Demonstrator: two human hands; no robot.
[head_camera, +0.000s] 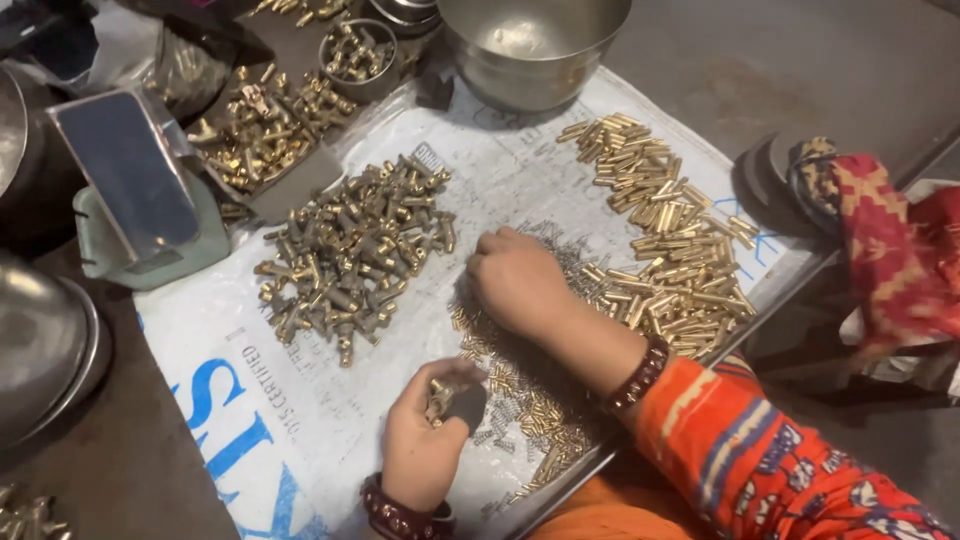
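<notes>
My left hand (415, 450) is low in the middle and closed around a small brass fitting (440, 397), with a dark bangle on the wrist. My right hand (515, 280), in an orange patterned sleeve, rests knuckles up on a heap of small springs and pins (530, 400). Its fingers curl down into the heap and the fingertips are hidden. A pile of brass T-shaped fittings (350, 250) lies to the left of that hand. A pile of short brass tubes (670, 230) lies to its right. Everything sits on a white woven sack (250, 390) with blue print.
A steel bowl (530, 45) stands at the back. A small steel cup (355, 55) holds fittings next to another brass heap (260, 125). A phone (125, 170) leans on a pale green stand at the left. Steel plates (40, 340) sit at the far left, red patterned cloth (890, 240) at the right.
</notes>
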